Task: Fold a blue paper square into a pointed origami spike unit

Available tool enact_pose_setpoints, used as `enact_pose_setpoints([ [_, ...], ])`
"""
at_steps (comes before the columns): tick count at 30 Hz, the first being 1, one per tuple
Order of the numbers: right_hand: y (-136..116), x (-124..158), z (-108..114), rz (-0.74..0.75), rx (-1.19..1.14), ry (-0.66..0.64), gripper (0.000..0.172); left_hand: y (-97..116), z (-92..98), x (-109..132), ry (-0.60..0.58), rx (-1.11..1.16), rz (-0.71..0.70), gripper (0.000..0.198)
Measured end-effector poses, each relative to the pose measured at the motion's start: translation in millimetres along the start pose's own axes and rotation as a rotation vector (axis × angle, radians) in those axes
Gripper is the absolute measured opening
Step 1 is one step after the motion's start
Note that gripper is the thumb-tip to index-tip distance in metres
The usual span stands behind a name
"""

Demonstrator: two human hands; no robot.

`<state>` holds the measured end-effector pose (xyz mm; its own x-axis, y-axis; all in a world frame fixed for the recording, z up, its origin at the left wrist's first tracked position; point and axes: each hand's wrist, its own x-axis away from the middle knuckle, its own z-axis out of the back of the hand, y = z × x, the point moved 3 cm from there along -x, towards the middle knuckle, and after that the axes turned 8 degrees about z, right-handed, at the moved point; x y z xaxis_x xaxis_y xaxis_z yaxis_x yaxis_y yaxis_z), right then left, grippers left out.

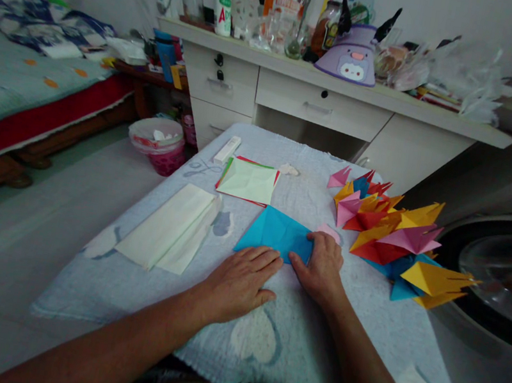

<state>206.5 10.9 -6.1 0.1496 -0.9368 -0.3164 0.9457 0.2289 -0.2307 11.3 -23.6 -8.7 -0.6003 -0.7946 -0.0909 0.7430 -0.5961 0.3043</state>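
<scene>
A folded sheet of blue origami paper [274, 230] lies on the cloth-covered table in front of me. My left hand [242, 280] rests flat along its near edge, fingers stretched out and the thumb apart. At the paper's right end, my right hand [321, 263] grips the edge, its thumb on the near side and its fingers curled at the far corner. Just beyond the blue sheet is a stack of square paper [248, 180], pale green on top with red and green edges showing. Folded paper cranes [377, 227] in yellow, red, pink and blue are clustered to the right.
A folded cream cloth or paper [167, 226] lies at left on the tablecloth [123, 290]. A small white box [227, 150] sits near the far edge. Behind stands a cluttered white desk [224, 86]; a pink bin [161, 144] and bed are left, a washing machine [506, 270] right.
</scene>
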Motion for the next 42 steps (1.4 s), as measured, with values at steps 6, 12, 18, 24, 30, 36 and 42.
enact_pose_setpoints([
  [6, -8.7, 5.0, -3.6, 0.022, 0.062, 0.004, 0.078, 0.9, 0.8, -1.0, 0.013, -0.004, -0.003, 0.056],
  [12, -2.3, 6.6, -1.2, 0.021, 0.026, -0.052, 0.089, 1.6, 3.6, -0.7, -0.011, -0.013, 0.004, 0.056],
  [18, 9.7, 7.8, -1.6, 0.013, -0.001, -0.122, 0.092, 1.0, 3.4, -0.1, -0.017, -0.012, 0.007, 0.056],
  [24, 20.5, 7.2, 3.5, -0.012, -0.014, -0.215, 0.093, 0.2, 1.3, 0.3, -0.028, -0.009, 0.007, 0.057],
  [30, 30.1, 2.9, 15.3, 0.025, -0.064, -0.184, 0.090, -0.6, 0.3, 0.8, -0.027, -0.011, 0.006, 0.057],
  [36, -3.1, -3.5, 31.9, 0.333, -0.478, 0.061, 0.040, 1.3, 0.5, -1.1, -0.009, -0.010, -0.003, 0.055],
  [42, -30.8, -1.0, 15.9, 0.390, -0.537, -0.106, 0.034, 3.1, 2.2, -0.1, 0.009, -0.012, 0.004, 0.056],
])
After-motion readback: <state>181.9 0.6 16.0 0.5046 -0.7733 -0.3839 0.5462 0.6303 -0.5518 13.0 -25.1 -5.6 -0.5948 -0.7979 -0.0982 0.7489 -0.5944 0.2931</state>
